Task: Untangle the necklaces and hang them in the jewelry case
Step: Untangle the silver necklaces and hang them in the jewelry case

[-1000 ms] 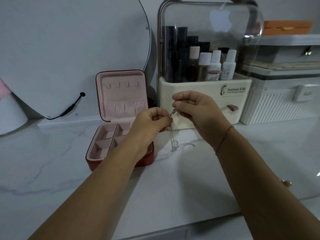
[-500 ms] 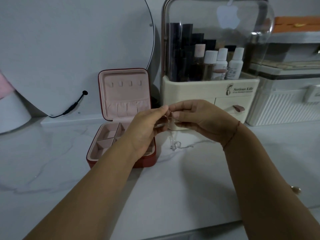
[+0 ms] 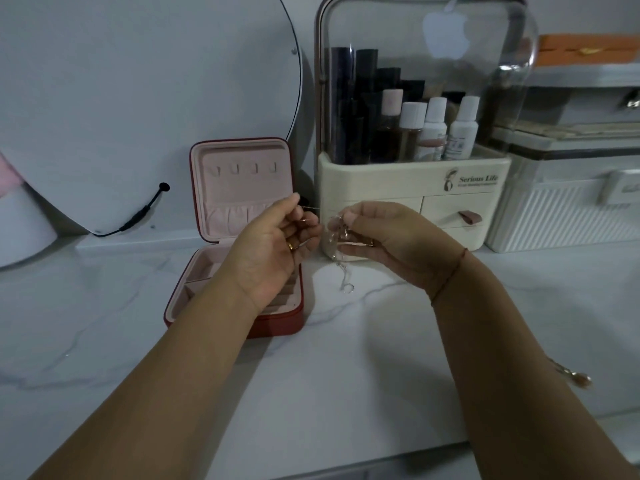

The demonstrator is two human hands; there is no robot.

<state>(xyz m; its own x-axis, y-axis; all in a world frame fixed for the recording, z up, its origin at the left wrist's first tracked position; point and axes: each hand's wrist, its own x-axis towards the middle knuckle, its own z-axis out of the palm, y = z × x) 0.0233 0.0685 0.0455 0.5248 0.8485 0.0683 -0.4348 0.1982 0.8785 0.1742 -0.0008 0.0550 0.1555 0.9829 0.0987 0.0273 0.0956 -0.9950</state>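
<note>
red jewelry case (image 3: 277, 327), pink lining; white grey-veined marble counter (image 3: 346, 375)

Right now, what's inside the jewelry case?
The jewelry case lid shows four bare hooks and a gathered pocket. Its visible compartments hold nothing; the left hand covers the rest.

I have both forearms (image 3: 166, 358) stretched forward. My left hand (image 3: 273, 251) and right hand (image 3: 391, 240) hover near each other, palms turned inward, fingertips (image 3: 294, 201) pinched
</note>
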